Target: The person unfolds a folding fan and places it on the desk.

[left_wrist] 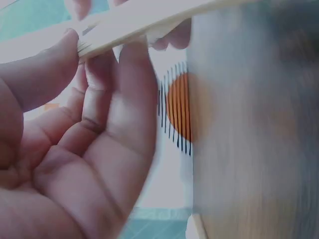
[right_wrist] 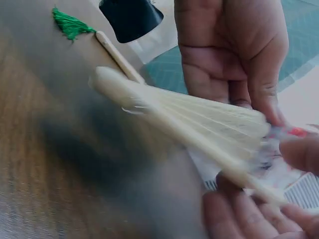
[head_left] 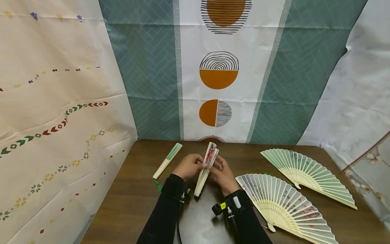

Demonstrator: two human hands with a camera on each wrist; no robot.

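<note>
Both hands hold a nearly folded bamboo fan [head_left: 206, 168] with red-printed paper above the brown table [head_left: 134, 196]. My left hand [head_left: 190, 166] pinches its ribs between thumb and fingers, seen close in the left wrist view where the fan's slat [left_wrist: 144, 22] crosses the fingertips [left_wrist: 132, 55]. My right hand [head_left: 223, 174] grips the other side. In the right wrist view the fan's pale ribs [right_wrist: 199, 117] spread slightly toward the paper end, with the left hand's fingers [right_wrist: 239, 55] behind them.
A folded green fan [head_left: 167, 160] with a green tassel [right_wrist: 70, 25] lies left of the hands. Two spread fans lie to the right: one near [head_left: 286, 203], one farther back [head_left: 307, 174]. Patterned cloths hang behind and at both sides.
</note>
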